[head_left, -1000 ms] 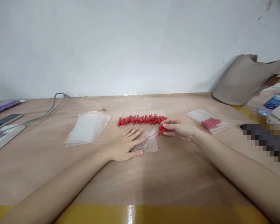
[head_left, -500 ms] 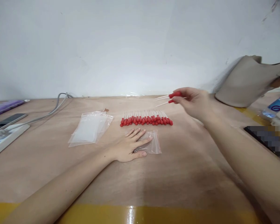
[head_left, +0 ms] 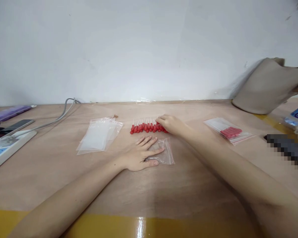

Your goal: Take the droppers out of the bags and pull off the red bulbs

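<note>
Several thin white sticks with bulbous red ends (head_left: 147, 127) lie side by side in a row at mid-table, red ends toward me. My right hand (head_left: 170, 124) is at the right end of this row, its fingers closed over red ends and hiding part of them; how many sticks it grips I cannot tell. My left hand (head_left: 141, 154) lies flat with fingers spread on a clear zip bag (head_left: 167, 155), just in front of the row. Another zip bag holding red-tipped sticks (head_left: 230, 131) lies at the right.
Clear flat bags (head_left: 96, 137) are piled left of the row. Further left are a power strip (head_left: 15, 145) with a grey cable (head_left: 53, 122), a phone (head_left: 16, 128) and a purple pack (head_left: 12, 113). A grey-beige container (head_left: 260, 89) leans by the wall at right.
My right hand has come down and left, from holding a few red-tipped sticks in the air to the row's right end. The filled bag at right is now uncovered. My left hand stays put.
</note>
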Available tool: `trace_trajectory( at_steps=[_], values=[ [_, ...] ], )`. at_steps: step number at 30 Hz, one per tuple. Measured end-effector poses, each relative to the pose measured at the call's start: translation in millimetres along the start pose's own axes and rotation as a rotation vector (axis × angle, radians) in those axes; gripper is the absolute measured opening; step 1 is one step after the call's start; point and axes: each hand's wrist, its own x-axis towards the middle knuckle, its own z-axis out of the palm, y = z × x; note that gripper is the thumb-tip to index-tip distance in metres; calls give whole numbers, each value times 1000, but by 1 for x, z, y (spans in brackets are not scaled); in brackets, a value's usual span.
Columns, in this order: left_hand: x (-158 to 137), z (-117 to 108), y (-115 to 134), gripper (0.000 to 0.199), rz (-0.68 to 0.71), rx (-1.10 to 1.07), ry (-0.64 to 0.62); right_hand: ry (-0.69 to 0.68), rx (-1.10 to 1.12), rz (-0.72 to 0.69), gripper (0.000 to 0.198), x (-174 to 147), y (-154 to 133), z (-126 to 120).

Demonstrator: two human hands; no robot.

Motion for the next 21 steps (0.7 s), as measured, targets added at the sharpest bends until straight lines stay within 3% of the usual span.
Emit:
trace_trajectory(
  at_steps=[6, 8, 11, 14, 21],
  values=[
    [0, -1, 1, 56, -14, 7, -16, -100, 80, 60, 16, 2, -5, -6],
    [0, -1, 0, 57, -14, 10, -11, -107, 141, 78, 24, -1, 0, -12],
    [0, 0, 0, 57, -7, 2, -7, 13, 270, 182, 39, -13, 16, -22],
    [0, 0, 0, 57, -10, 0, -12, 93, 385, 331, 28, -29, 31, -27],
    [0, -1, 1, 56, -21, 11, -27, 136, 470, 285, 25, -44, 27, -13]
  ],
)
